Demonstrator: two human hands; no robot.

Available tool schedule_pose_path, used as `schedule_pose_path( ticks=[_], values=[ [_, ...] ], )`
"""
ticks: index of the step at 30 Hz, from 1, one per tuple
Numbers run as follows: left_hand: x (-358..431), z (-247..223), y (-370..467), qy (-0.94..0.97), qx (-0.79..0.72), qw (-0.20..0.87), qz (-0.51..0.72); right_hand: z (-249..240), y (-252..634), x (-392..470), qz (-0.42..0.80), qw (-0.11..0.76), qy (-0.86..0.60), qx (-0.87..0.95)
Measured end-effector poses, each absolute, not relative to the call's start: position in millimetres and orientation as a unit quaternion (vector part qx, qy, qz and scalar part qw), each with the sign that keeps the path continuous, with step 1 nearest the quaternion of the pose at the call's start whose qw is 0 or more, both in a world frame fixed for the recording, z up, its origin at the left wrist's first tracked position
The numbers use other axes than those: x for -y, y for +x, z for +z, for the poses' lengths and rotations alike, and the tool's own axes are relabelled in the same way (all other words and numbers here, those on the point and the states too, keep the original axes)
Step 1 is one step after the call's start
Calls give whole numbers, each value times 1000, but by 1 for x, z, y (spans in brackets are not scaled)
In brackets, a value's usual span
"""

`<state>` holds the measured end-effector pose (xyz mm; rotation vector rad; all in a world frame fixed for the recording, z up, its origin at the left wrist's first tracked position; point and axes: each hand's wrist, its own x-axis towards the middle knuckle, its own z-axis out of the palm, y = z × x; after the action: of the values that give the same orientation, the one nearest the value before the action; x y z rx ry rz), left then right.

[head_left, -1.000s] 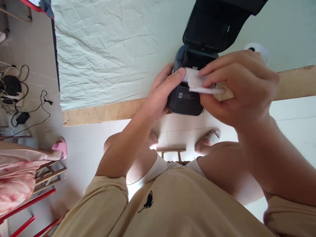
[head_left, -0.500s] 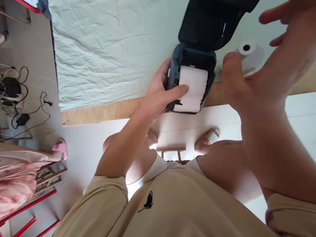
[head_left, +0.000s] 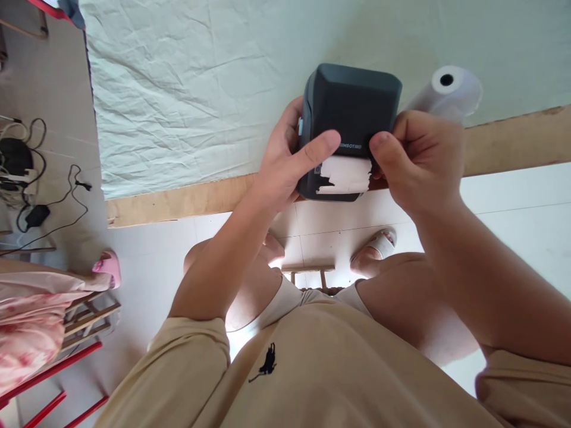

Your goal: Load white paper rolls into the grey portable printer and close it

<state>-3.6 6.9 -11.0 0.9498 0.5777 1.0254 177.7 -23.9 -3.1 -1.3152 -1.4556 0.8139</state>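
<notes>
A dark label printer is held over the table's front edge, its lid down. White paper with a torn, ragged end sticks out below the lid. My left hand wraps round the printer's left side, thumb lying on the lid. At the right side my right hand grips the lower corner with its thumb on top and fingers curled; some fingertips are hidden. Behind that hand, a white paper roll with a black core lies on the table.
Pale green cloth covers the table, whose bare wooden edge faces me. On the floor at left are tangled cables and a black adapter. Another person's pink slipper and red stool legs show lower left.
The printer's lid has swung down from open to closed over the paper. My right hand has come in from the upper right onto the printer's right side. My left hand keeps its hold.
</notes>
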Motion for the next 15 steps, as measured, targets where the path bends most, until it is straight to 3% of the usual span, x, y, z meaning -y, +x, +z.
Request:
schedule_pose_path(
  ticks=[15],
  values=[
    [6, 14, 17, 388, -365, 678, 507, -4, 183, 16, 375, 451, -535, 608]
  ],
)
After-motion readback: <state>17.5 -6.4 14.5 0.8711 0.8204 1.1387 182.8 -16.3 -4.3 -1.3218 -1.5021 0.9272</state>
